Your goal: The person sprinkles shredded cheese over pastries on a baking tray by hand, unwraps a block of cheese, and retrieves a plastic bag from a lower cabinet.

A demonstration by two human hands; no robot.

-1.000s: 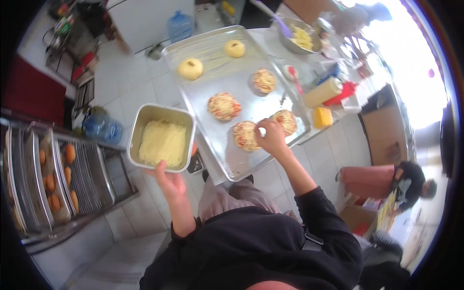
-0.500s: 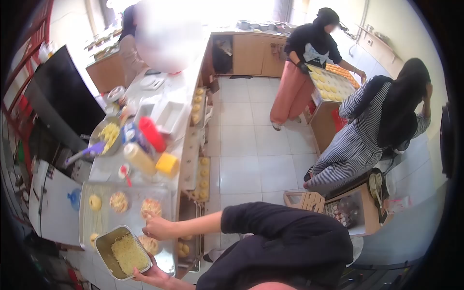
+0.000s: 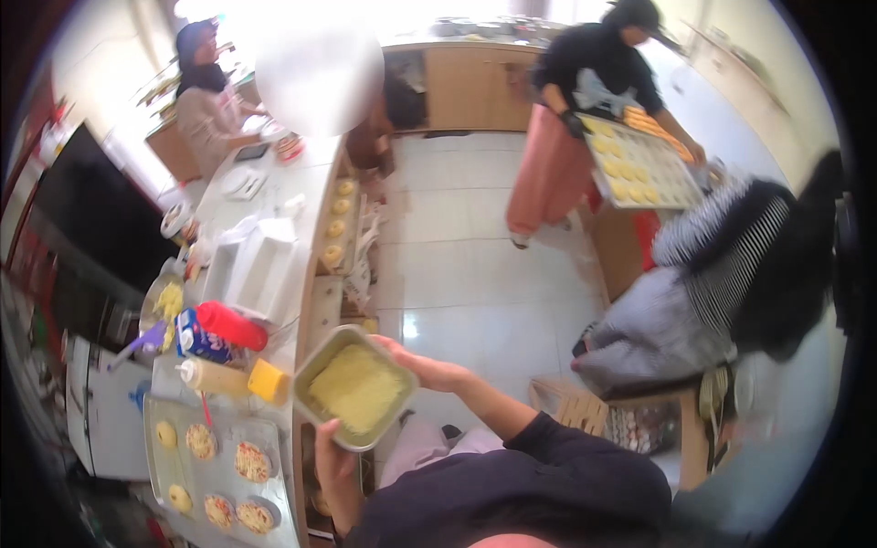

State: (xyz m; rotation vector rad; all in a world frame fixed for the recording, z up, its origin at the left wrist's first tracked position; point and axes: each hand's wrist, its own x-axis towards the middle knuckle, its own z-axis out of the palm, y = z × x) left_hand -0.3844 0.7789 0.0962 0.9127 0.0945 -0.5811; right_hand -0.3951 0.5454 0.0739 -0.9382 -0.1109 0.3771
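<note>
A square metal tin (image 3: 304, 365) with pale yellow grated cheese (image 3: 356, 391) in it is held between both of my hands, above the counter's right edge. My left hand (image 3: 334, 449) grips its near side, thumb over the rim. On the opposite side, my right hand (image 3: 422, 367) has its fingers against the wall of the tin. Lower left, a baking tray (image 3: 216, 475) lies on the counter. It carries several round buns topped with shreds, such as one bun (image 3: 252, 462), and two plain dough rounds (image 3: 180, 499).
Along the counter stand a red bottle (image 3: 233, 326), a cream-coloured squeeze bottle (image 3: 212, 376), a yellow block (image 3: 268, 381) and white trays (image 3: 260, 274). Trays of dough sit on shelves below. One person (image 3: 598, 100) holds a loaded tray (image 3: 639, 178); two others stand nearby.
The tin has moved right and up, off the tray. My right hand has left the topped buns and now holds the tin too. The view has shifted; the person at right leans lower.
</note>
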